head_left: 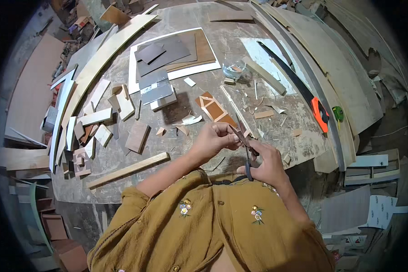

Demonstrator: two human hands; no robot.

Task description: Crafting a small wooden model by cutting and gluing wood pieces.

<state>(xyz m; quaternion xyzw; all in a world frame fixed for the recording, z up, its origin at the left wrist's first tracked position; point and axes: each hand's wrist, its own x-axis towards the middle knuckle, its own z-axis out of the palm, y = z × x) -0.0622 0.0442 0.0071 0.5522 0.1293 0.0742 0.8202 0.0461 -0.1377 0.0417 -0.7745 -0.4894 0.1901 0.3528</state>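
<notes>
Far out at nine o'clock, a heap of small offcuts point(84, 136) in pale and brown wood, scattered along the edge of the round workbench point(122, 181); at about eight o'clock from the hands, a long pale wooden strip point(128, 170) lying flat and slanted; further up toward eleven o'clock, a white board point(133, 68) carrying dark grey and brown laminate sheets point(167, 52); close at twelve o'clock from the hands, a small brown panel with pale inlaid lines point(214, 110), ringed by slivers and chips; at centre, left hand point(211, 140) closed in a pinch, fingertips gripping a thin dark sliver point(236, 132) just above the bench edge; touching it at three o'clock, right hand point(268, 164) wrapped around the dark handles of scissors point(248, 156), fingers curled shut through the loops, blades angled up toward eleven o'clock and meeting the sliver; blade gap too small to tell; up at one o'clock, a clear glass bowl point(234, 70); out at two o'clock, a long handsaw with an orange handle point(320, 114) resting along the curved plywood rim; just beside it at three o'clock, a green tape measure point(338, 113).
</notes>
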